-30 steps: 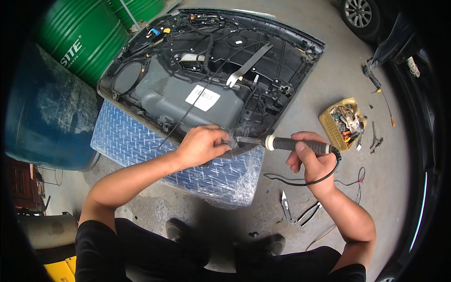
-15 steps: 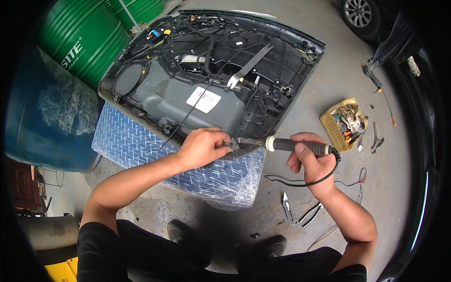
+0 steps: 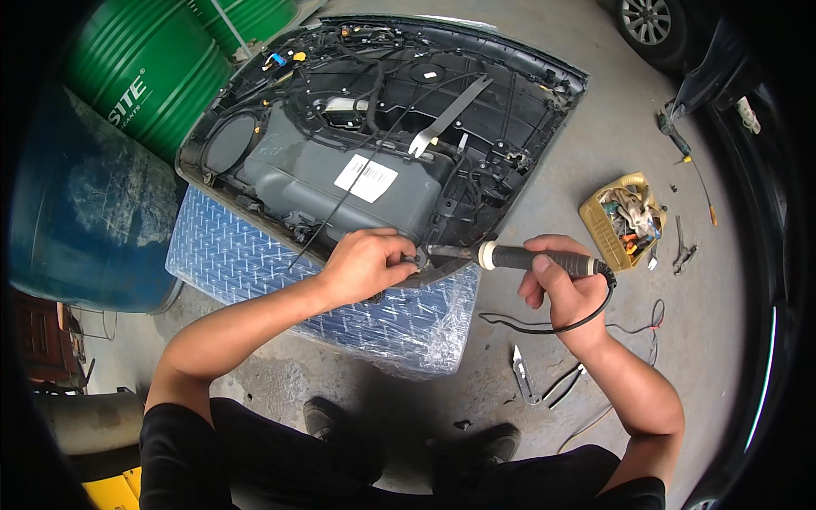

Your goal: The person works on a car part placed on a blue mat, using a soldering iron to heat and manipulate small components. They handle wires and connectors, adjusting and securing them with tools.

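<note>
A soldering iron (image 3: 531, 258) with a dark ribbed handle and a pale collar lies in my right hand (image 3: 568, 285), its cord looping below the wrist. Its metal tip points left and reaches the near right corner of a dark car door panel (image 3: 340, 223). At that corner my left hand (image 3: 371, 262) is closed, thumb and fingers pinched at the panel's edge by the tip. What the pinch holds, if anything, is too small to make out. Across the panel's inner side lie a flat metal pry tool (image 3: 449, 117) and a thin black rod (image 3: 344, 202).
Beneath the panel is a blue patterned, film-wrapped support (image 3: 340, 327). Green drums (image 3: 153, 72) and a blue barrel (image 3: 93, 204) stand at left. On the floor at right are a cut-open tool container (image 3: 605, 234), a utility knife (image 3: 523, 374), pliers (image 3: 565, 387) and a screwdriver (image 3: 712, 214).
The view has shifted very slightly. Both hands and the soldering iron stay practically in place at the panel's corner.
</note>
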